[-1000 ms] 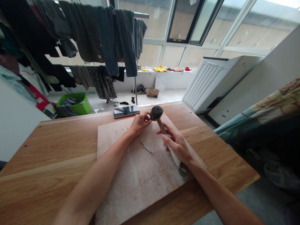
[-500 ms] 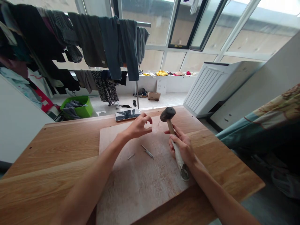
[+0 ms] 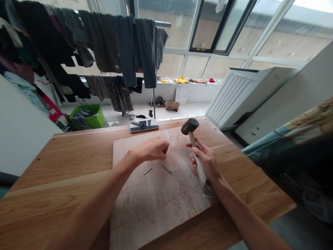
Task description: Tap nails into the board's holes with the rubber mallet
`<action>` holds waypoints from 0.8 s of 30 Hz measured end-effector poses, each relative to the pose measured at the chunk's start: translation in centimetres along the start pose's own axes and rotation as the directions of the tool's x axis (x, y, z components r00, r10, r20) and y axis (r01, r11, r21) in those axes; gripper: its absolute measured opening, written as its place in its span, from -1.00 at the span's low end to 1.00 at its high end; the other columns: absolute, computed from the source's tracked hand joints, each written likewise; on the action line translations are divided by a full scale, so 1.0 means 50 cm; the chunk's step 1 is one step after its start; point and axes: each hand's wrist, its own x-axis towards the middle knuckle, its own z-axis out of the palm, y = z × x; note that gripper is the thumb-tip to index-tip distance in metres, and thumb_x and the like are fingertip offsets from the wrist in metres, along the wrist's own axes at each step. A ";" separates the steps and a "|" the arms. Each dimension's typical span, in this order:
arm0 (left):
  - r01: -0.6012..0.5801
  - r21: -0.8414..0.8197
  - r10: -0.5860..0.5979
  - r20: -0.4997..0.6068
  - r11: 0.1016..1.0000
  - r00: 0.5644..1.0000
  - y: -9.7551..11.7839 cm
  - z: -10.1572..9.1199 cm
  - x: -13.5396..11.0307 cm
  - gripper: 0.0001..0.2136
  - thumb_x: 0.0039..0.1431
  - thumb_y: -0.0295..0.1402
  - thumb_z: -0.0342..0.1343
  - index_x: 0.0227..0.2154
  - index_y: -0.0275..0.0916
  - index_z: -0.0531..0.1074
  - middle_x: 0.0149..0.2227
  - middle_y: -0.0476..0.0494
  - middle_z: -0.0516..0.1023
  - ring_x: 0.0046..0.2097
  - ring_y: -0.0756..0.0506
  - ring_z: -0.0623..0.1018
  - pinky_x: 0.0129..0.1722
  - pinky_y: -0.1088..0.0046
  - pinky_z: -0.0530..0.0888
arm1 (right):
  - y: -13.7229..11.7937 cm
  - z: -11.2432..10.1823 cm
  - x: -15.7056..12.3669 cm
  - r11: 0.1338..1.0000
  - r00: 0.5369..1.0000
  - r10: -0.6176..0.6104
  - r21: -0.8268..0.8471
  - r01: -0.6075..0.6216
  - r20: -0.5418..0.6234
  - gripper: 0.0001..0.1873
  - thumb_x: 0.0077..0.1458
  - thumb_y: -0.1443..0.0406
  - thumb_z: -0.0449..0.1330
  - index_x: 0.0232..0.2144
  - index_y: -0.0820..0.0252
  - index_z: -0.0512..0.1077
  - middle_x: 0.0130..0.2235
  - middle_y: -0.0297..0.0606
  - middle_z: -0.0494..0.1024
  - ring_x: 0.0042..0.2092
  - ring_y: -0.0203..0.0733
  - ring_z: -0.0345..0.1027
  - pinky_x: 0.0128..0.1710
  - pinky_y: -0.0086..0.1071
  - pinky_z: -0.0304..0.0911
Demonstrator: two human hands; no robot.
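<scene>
While the right hand wraps around the pale handle of a black-headed mallet and holds it up on end, the left hand hangs curled in a loose fist just above a plywood board; its fingers hide whether it pinches anything. Two nails lie side by side near the middle of the board, a single nail lies just left of them, and two small nail shanks seem to stand in the far part of the board, near the mallet head. The board rests on a wooden worktop, with a phone just beyond its far edge. This looks like a pause between nails, with no striking under way. The next move seems to call for a loose nail set upright on the board and steadied by the left fingertips, with the mallet head brought over it.
</scene>
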 end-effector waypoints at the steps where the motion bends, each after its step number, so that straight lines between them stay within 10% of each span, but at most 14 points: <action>1: 0.009 -0.086 -0.015 -0.072 0.996 0.997 -0.017 0.006 0.004 -0.89 -0.05 -0.56 0.21 -0.49 -0.22 0.47 -0.48 0.01 0.50 -0.43 -0.02 0.45 -0.43 0.47 0.33 | 0.001 0.000 0.000 1.000 1.000 0.001 0.003 -0.001 -0.004 -0.45 0.05 0.13 0.26 0.09 0.15 0.40 -0.22 -0.24 0.54 -0.56 -0.39 0.16 -0.70 -0.48 0.09; 7: 0.039 -0.444 -0.270 -0.472 0.895 0.839 -0.086 0.071 0.030 -0.77 0.11 -0.49 0.13 -0.16 -0.22 0.51 -0.40 0.02 0.55 -0.36 0.01 0.53 -0.33 0.54 0.46 | -0.003 0.001 -0.002 1.000 1.000 -0.019 -0.011 0.019 0.007 -0.43 0.08 0.13 0.24 0.13 0.17 0.39 -0.26 -0.26 0.53 -0.59 -0.40 0.13 -0.70 -0.47 0.07; 15: 0.056 -0.424 -0.292 -0.516 0.904 0.805 -0.093 0.089 0.034 -0.88 0.16 -0.49 0.14 -0.27 -0.23 0.54 -0.34 -0.05 0.63 -0.33 -0.02 0.58 -0.31 0.52 0.50 | -0.050 0.053 0.014 0.999 0.996 -0.049 -0.016 0.051 0.081 -0.48 0.06 0.16 0.25 0.08 0.16 0.42 -0.12 -0.21 0.54 -0.57 -0.42 0.22 -0.69 -0.47 0.14; 24: 0.108 -0.393 -0.312 -0.506 0.913 0.804 -0.099 0.097 0.041 -0.90 0.15 -0.50 0.17 -0.30 -0.23 0.55 -0.32 -0.07 0.66 -0.33 -0.03 0.58 -0.29 0.48 0.48 | 0.009 0.084 0.012 0.997 0.991 -0.071 0.020 0.069 0.117 -0.45 0.09 0.18 0.22 0.14 0.15 0.39 -0.13 -0.22 0.52 -0.60 -0.43 0.20 -0.72 -0.46 0.15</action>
